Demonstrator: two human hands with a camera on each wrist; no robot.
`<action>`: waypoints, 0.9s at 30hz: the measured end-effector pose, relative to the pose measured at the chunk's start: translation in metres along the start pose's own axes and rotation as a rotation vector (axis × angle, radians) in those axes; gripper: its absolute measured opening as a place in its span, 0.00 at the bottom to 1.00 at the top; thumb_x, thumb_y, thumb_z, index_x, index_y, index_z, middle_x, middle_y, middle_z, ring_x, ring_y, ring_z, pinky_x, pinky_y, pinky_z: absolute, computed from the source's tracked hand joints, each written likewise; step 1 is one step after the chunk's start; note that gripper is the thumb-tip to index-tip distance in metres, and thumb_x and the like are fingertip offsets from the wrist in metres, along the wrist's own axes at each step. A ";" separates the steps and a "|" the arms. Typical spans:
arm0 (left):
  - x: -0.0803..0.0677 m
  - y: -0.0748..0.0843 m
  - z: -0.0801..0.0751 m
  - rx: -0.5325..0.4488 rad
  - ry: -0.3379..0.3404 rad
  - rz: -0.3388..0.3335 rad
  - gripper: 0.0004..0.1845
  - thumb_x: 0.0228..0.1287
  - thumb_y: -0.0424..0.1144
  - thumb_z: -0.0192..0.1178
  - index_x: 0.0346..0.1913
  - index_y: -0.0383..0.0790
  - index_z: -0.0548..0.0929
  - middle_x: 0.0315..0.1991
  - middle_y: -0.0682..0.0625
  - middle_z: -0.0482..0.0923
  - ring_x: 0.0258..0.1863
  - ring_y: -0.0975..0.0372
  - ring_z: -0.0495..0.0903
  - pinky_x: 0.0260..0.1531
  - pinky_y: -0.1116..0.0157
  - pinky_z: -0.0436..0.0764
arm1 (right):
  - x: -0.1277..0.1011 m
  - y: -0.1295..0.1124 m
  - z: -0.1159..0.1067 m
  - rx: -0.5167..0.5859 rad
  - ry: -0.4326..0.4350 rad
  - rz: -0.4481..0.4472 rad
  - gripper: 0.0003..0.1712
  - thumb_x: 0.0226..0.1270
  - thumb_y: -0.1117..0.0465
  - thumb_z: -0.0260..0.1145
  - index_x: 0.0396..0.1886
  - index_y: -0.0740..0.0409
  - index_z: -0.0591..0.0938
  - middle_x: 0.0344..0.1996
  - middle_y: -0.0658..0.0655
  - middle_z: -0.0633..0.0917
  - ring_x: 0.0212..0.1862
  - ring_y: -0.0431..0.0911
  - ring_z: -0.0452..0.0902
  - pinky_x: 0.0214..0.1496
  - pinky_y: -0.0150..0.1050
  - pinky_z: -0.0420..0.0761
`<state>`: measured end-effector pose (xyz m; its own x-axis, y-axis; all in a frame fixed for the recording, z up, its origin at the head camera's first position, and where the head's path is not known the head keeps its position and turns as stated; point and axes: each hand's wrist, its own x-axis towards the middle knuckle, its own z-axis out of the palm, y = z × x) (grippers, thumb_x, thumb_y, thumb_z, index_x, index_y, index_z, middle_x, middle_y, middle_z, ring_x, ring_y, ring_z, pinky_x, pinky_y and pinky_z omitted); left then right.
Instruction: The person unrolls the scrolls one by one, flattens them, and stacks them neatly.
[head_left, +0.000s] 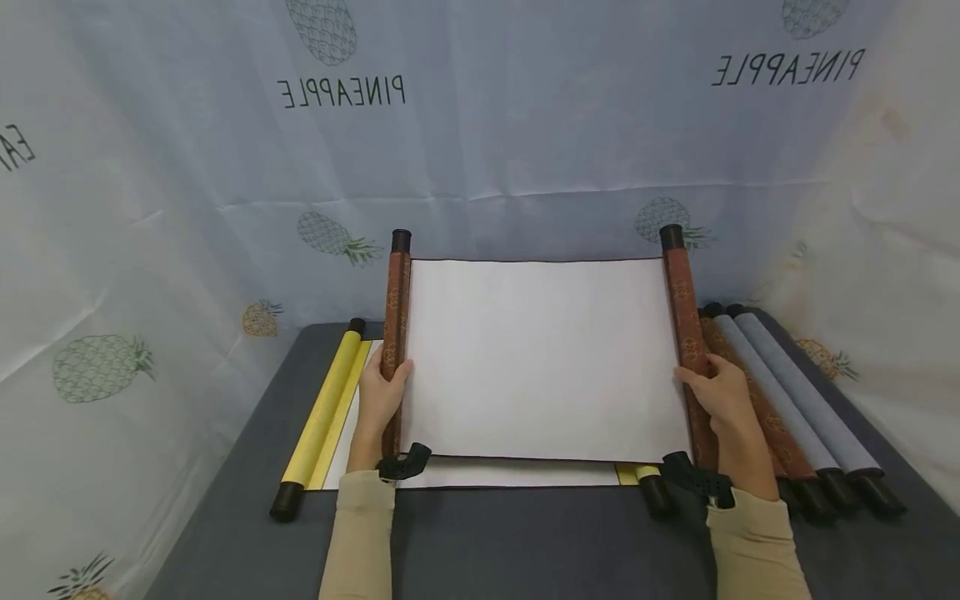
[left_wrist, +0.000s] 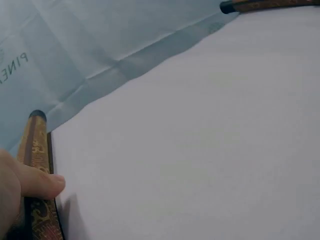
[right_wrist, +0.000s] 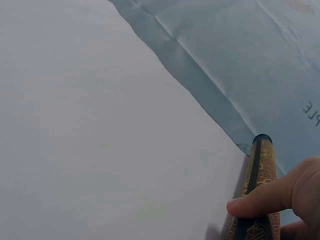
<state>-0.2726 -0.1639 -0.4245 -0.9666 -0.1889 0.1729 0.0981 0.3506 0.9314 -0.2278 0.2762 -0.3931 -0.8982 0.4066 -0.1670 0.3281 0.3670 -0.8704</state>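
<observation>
A brown patterned scroll (head_left: 540,358) is held partly unrolled, its blank white sheet spread between two dark-capped rollers. My left hand (head_left: 380,398) grips the left roller (head_left: 396,308), with the thumb over its inner edge in the left wrist view. The right roller (head_left: 681,300) is in my right hand (head_left: 722,393); the right wrist view has that thumb (right_wrist: 260,200) lying across the brocade. Both rollers tilt up, with their far ends against the curtain backdrop. Beneath lies a yellow scroll (head_left: 324,408), opened out on the table and mostly hidden by the brown one.
On the right of the dark grey table (head_left: 525,542) lie rolled scrolls side by side: a brown one (head_left: 757,408) and two grey-blue ones (head_left: 783,387). Pineapple-print curtains (head_left: 510,142) enclose the back and both sides. A black wrist strap (head_left: 405,463) is on each arm.
</observation>
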 end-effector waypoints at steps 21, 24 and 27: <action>0.001 -0.006 -0.018 0.007 -0.098 -0.064 0.36 0.73 0.42 0.49 0.76 0.44 0.44 0.77 0.36 0.45 0.76 0.40 0.48 0.70 0.40 0.58 | 0.009 0.010 0.005 -0.078 0.002 -0.134 0.46 0.70 0.53 0.53 0.75 0.71 0.43 0.74 0.78 0.48 0.73 0.70 0.50 0.69 0.66 0.62; 0.001 -0.007 -0.020 0.009 -0.073 -0.051 0.39 0.70 0.41 0.54 0.76 0.41 0.45 0.75 0.34 0.50 0.74 0.40 0.53 0.67 0.39 0.62 | 0.008 0.011 0.005 -0.069 -0.012 -0.126 0.52 0.67 0.51 0.61 0.75 0.70 0.42 0.75 0.76 0.44 0.75 0.71 0.45 0.70 0.67 0.58; 0.002 -0.008 -0.022 0.030 -0.055 -0.039 0.45 0.64 0.43 0.61 0.75 0.40 0.46 0.75 0.34 0.49 0.75 0.40 0.52 0.68 0.39 0.61 | 0.009 0.012 0.006 -0.047 -0.001 -0.120 0.55 0.64 0.51 0.65 0.75 0.70 0.43 0.74 0.76 0.45 0.74 0.70 0.47 0.70 0.67 0.58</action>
<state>-0.2700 -0.1872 -0.4250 -0.9813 -0.1526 0.1176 0.0533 0.3716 0.9269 -0.2336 0.2794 -0.4073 -0.9323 0.3561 -0.0633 0.2312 0.4523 -0.8614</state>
